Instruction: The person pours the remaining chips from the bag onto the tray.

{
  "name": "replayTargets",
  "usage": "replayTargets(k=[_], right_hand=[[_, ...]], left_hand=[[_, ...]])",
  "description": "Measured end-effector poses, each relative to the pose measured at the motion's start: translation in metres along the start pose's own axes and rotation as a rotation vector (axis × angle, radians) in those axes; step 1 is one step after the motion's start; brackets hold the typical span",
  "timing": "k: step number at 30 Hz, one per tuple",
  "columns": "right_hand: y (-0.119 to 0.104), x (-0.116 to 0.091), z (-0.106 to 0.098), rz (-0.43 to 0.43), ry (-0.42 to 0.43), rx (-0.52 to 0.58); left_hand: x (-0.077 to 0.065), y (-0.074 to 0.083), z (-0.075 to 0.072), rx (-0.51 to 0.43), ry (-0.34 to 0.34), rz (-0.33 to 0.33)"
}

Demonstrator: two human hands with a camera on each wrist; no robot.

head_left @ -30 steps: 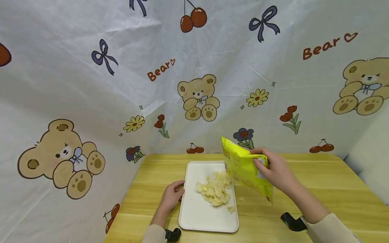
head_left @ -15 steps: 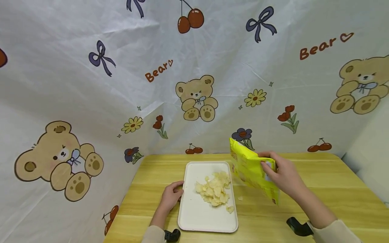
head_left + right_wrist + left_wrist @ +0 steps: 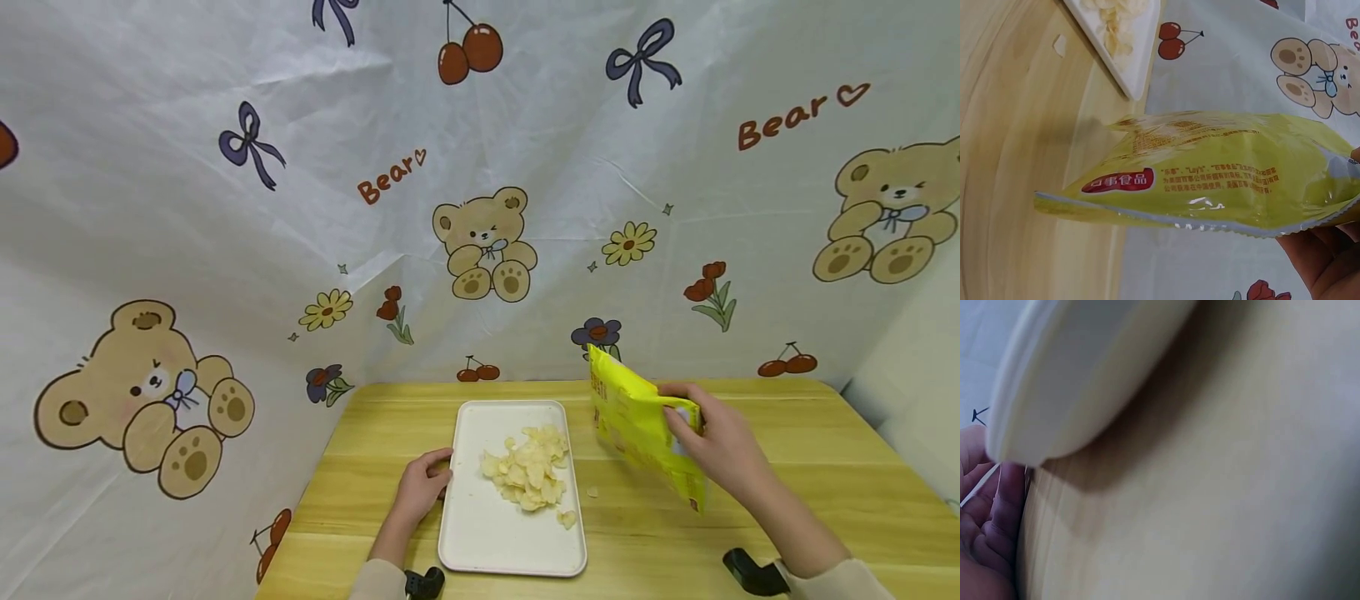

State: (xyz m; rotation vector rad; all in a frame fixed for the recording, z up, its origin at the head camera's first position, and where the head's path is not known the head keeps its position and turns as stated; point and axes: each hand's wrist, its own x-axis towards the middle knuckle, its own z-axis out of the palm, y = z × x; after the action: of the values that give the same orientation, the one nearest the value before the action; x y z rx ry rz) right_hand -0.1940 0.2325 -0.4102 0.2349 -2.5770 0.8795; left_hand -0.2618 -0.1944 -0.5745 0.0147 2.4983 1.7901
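My right hand (image 3: pixel 720 437) pinches a bright yellow chip bag (image 3: pixel 637 417) by its side, thumb on the near face. The bag hangs tilted over the table to the right of the white tray (image 3: pixel 510 542). Red and white lettering shows on the bag (image 3: pixel 1210 175) in the right wrist view. A heap of potato chips (image 3: pixel 528 467) lies on the tray, toward its right side. At the tray's left rim, my left hand (image 3: pixel 422 483) grips the edge; in the left wrist view its fingers (image 3: pixel 1007 506) curl at the underside of the rim.
One small chip piece (image 3: pixel 592 492) lies on the wooden table (image 3: pixel 810 467) right of the tray. A white cloth (image 3: pixel 300 208) printed with bears, cherries and bows hangs behind and to the left of the table.
My right hand has carried the chip bag rightward, away from the tray. The left hand stays at the tray's rim, and the chips lie as before.
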Motion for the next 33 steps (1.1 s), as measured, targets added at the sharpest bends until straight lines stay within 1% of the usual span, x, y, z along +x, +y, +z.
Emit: replayTargets(k=[5,8,13,15,23,33], right_hand=[[0.006,-0.003,-0.002,0.005,0.023,-0.019],[0.009,-0.005,-0.003,0.010,0.033,-0.016],[0.016,-0.007,-0.005,0.004,0.061,-0.009],[0.020,-0.008,-0.005,0.002,0.070,-0.022],[0.029,-0.013,-0.008,-0.005,0.099,-0.089],[0.043,-0.024,-0.004,-0.042,0.187,-0.152]], left_hand=[[0.001,-0.001,0.000,-0.014,-0.005,0.009],[0.001,-0.001,0.000,-0.009,0.002,-0.006],[0.001,-0.002,0.000,0.004,0.000,-0.011],[0.001,-0.002,-0.001,0.006,-0.005,-0.003],[0.002,-0.002,0.000,0.004,-0.007,-0.006],[0.000,-0.002,0.000,0.005,-0.005,-0.003]])
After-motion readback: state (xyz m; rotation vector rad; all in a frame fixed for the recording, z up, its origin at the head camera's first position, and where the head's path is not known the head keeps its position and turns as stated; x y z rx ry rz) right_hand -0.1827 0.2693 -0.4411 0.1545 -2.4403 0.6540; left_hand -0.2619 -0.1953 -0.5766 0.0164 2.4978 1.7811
